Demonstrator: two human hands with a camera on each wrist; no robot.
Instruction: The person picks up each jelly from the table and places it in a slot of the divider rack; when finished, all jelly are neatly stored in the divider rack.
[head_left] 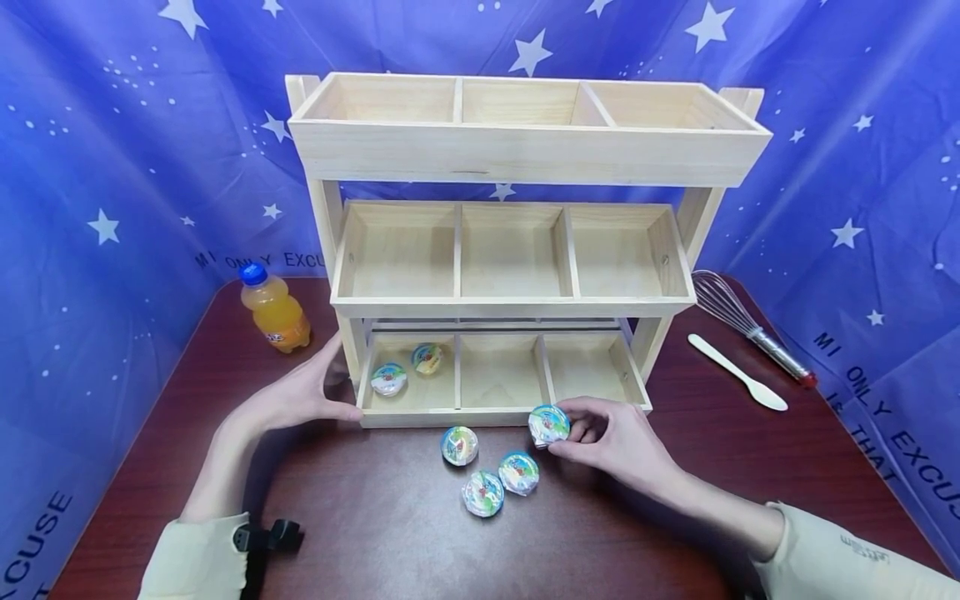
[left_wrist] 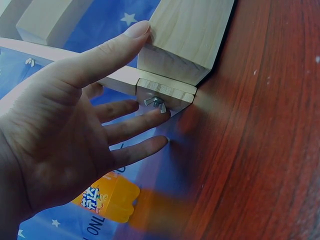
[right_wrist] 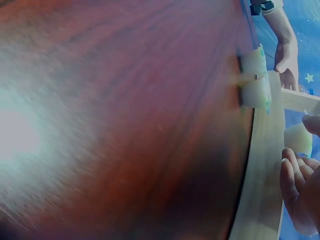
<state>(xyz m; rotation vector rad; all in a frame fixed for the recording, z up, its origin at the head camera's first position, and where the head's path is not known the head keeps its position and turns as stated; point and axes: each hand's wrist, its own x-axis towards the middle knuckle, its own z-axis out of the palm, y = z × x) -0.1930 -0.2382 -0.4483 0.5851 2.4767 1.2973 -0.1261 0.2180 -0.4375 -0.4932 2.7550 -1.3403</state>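
Note:
A small jelly cup (head_left: 548,424) with a printed foil lid is pinched between the thumb and fingers of my right hand (head_left: 618,442), at the front edge of the rack's bottom tray. The right wrist view shows the pale side of that cup (right_wrist: 298,139). My left hand (head_left: 296,396) has its fingers spread beside the left end of the wooden rack (head_left: 510,154); its thumb touches the bottom tray's corner. Three similar cups (head_left: 459,446) stand on the table before the rack. Two more cups (head_left: 389,380) sit in the bottom tray's left compartment.
An orange drink bottle (head_left: 275,310) stands left of the rack, behind my left hand. To the right lie a whisk (head_left: 750,325) and a cream-coloured spoon (head_left: 738,372). A blue starred cloth (head_left: 150,167) hangs behind and around the dark red table (head_left: 390,542).

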